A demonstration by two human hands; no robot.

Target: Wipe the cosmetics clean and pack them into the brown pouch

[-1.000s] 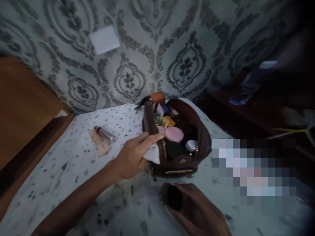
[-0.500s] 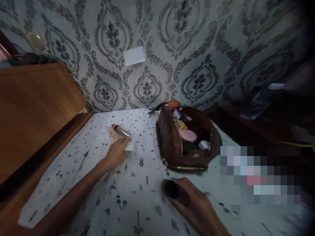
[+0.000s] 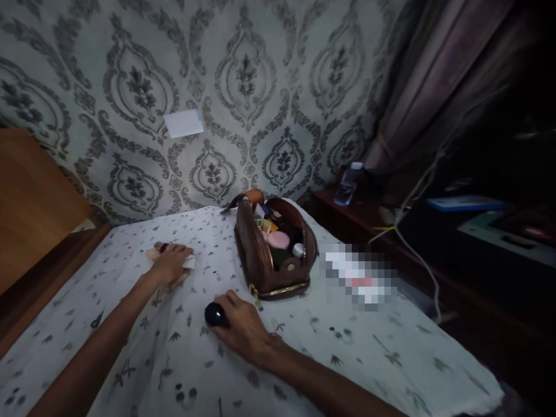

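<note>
My left hand (image 3: 170, 266) lies over a few small things on the patterned cloth, its fingers stretched out and slightly blurred. Beneath it show a dark red tube end (image 3: 163, 247), a beige flat item (image 3: 152, 255) and a white edge (image 3: 189, 262); the tube's silver part is hidden. My right hand (image 3: 244, 325) is closed around a black object with a shiny rounded end (image 3: 214, 314); the rest is inside the fist. Just beyond this hand stands an open brown cosmetic bag (image 3: 256, 272), holding a pink round case (image 3: 278, 240) and a white-lidded jar (image 3: 297, 249).
A white cloth with small prints (image 3: 304, 353) covers the surface. A blurred-out item (image 3: 360, 275) lies right of the bag. Behind it, a clear bottle (image 3: 346, 188) stands on a dark red ledge, with a pale cable (image 3: 428, 266) nearby. A wooden panel (image 3: 35, 202) borders the left.
The view has swung right, so the bag and cloth sit further left. My left hand now covers the silver tube that lay visible before. My right hand has come nearer the bag, still holding the black object.
</note>
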